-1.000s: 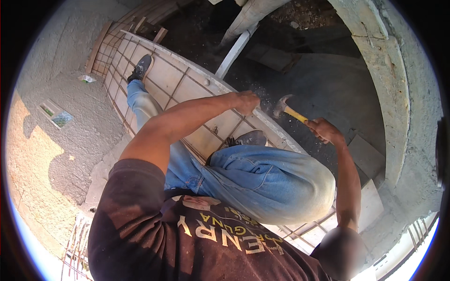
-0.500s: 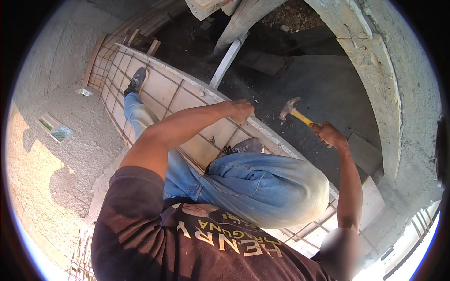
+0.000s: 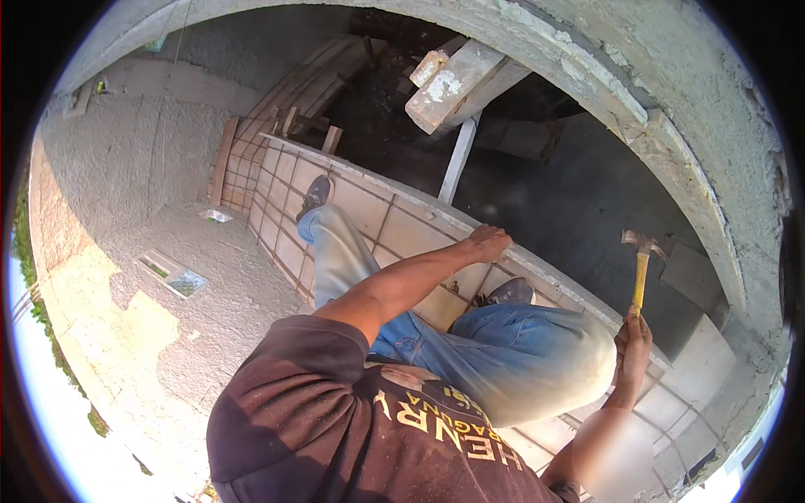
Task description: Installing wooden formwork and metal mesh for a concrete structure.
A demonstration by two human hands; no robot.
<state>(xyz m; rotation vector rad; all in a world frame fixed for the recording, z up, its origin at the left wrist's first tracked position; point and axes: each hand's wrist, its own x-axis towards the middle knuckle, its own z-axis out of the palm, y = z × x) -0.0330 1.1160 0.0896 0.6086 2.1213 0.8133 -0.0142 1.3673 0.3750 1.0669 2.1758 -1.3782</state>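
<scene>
My right hand point(image 3: 633, 348) is wrapped round the yellow handle of a claw hammer point(image 3: 641, 281), beside my bent knee. The hammer stands head up in the picture, its rusty metal head out over the dark drop and touching nothing. My left hand point(image 3: 489, 244) is closed over the top edge of a long wooden edge board point(image 3: 419, 199), its fingertips partly hidden on the far side. Thin steel bars cross in a rebar grid point(image 3: 381, 220) over pale panels under my legs.
A wooden beam point(image 3: 461, 88) juts in above a pale upright strut point(image 3: 459, 161). A curved concrete edge point(image 3: 671, 159) arches round the far and right sides. The rough plastered wall point(image 3: 142, 218) at left has a small opening point(image 3: 172, 272). Dark ground lies below the board.
My right hand has drawn nearer my knee, and the hammer has swung from pointing left to upright. My left hand stays at the board's edge. The whole view has shifted.
</scene>
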